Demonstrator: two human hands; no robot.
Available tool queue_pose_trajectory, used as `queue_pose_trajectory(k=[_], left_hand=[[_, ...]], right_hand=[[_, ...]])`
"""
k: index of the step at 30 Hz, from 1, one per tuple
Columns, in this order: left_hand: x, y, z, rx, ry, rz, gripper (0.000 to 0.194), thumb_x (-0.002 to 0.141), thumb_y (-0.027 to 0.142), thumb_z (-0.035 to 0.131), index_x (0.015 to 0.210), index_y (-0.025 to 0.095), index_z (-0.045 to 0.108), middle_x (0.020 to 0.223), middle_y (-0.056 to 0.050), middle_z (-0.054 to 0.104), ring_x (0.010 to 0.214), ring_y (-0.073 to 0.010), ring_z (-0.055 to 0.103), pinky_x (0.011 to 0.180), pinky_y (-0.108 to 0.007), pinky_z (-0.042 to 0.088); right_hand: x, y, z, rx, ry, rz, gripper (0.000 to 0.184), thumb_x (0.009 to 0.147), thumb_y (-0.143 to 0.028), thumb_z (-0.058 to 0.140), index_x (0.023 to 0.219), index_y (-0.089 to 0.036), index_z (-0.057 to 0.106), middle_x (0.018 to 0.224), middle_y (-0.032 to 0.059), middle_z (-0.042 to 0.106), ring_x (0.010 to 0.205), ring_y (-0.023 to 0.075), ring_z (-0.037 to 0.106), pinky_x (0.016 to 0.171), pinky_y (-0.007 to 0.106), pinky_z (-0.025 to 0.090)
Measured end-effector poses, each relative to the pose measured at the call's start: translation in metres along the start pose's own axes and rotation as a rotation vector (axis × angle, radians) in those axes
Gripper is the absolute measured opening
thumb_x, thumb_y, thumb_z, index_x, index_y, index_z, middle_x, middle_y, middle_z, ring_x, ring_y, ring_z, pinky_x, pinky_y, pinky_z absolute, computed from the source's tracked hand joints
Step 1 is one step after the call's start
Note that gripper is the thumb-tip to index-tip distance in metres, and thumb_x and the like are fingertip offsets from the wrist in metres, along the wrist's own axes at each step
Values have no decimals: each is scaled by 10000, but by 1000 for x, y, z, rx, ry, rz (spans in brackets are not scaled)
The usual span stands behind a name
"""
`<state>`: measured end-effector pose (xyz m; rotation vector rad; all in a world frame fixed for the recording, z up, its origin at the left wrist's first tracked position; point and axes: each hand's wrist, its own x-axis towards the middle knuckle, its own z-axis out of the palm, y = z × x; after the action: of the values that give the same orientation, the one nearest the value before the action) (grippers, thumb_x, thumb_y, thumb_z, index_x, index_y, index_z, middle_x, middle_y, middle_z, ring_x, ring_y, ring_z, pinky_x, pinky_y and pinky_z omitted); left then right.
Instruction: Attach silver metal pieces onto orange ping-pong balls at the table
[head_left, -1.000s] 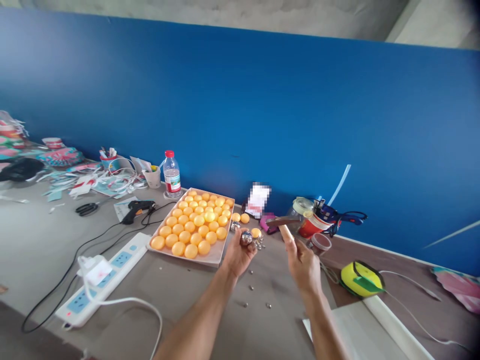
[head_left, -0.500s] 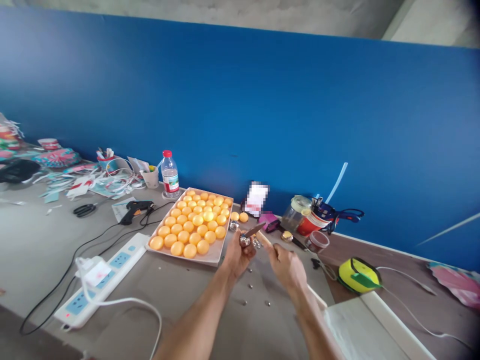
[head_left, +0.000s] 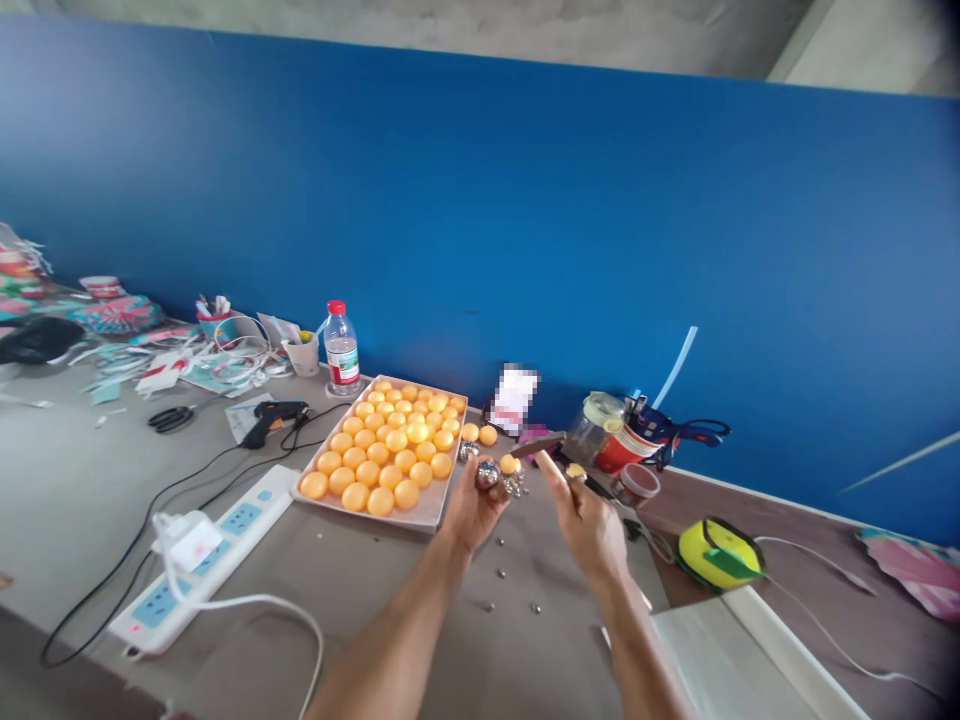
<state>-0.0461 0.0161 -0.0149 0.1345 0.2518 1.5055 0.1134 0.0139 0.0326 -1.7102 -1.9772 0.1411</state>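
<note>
My left hand (head_left: 474,510) is closed around a shiny silver ball (head_left: 487,473), which shows above the fingers. In my right hand (head_left: 589,515) is a knife (head_left: 537,446), its dark blade pointing left and standing apart from the ball. Just beyond my left hand lie another silver-studded ball (head_left: 469,451) and a small pile of silver beads (head_left: 516,484). An orange ball (head_left: 510,464) rests at that pile. Several loose beads (head_left: 502,573) are scattered on the table between my forearms. The knife's handle is mostly hidden by my right hand.
A shallow box (head_left: 420,517) of orange balls stands left of my hands. Further left are a power strip (head_left: 244,520), a glue gun (head_left: 271,422), scissors (head_left: 171,419) and a bottle (head_left: 342,350). To the right are a clear jar (head_left: 596,428) and a yellow-green pouch (head_left: 718,553).
My right hand has moved right with the knife, and the blade has come away from the silver ball. The left hand still holds the ball, which now shows more fully.
</note>
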Motion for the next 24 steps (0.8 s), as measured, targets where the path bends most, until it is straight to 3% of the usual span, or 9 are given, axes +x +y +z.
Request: queue_pose_trajectory(k=[4, 9, 14, 20, 24], left_hand=[[1, 1, -1, -47, -10, -20, 234, 815, 385, 602, 850, 167, 524, 690, 8, 522, 510, -63, 419, 520, -206, 391], [3, -1, -3, -11, 50, -16, 305, 823, 404, 582, 695, 165, 442, 563, 49, 424, 413, -40, 303, 424, -179, 281], [1, -3, -1, -14, -32, -54, 288, 846, 396, 550, 717, 162, 444, 628, 22, 489, 437, -42, 336, 450, -181, 307], [1, -4, -1, 45, -11, -25, 253, 839, 403, 555, 788, 168, 475, 611, 33, 492, 398, -38, 296, 414, -178, 253], [1, -3, 0, 17, -46, -48, 274, 827, 401, 576, 750, 157, 476, 625, 30, 495, 417, -35, 316, 428, -175, 286]], right_hand=[[-1, -1, -4, 26, 77, -9, 512, 917, -521, 293, 694, -180, 603, 607, 71, 623, 556, 147, 534, 526, 238, 276], [-3, -7, 11, -143, -94, -35, 447, 907, -468, 367, 657, -195, 617, 601, 66, 631, 522, 143, 523, 512, 249, 244], [-1, -5, 6, -23, -20, 7, 476, 922, -490, 320, 702, -188, 615, 628, 60, 635, 576, 144, 558, 535, 236, 292], [0, -8, 10, -75, -234, 35, 466, 917, -490, 317, 707, -199, 614, 655, 65, 650, 585, 151, 576, 514, 236, 271], [2, -3, 5, -26, -146, 34, 474, 902, -521, 335, 657, -200, 584, 608, 55, 624, 581, 153, 557, 521, 230, 282]])
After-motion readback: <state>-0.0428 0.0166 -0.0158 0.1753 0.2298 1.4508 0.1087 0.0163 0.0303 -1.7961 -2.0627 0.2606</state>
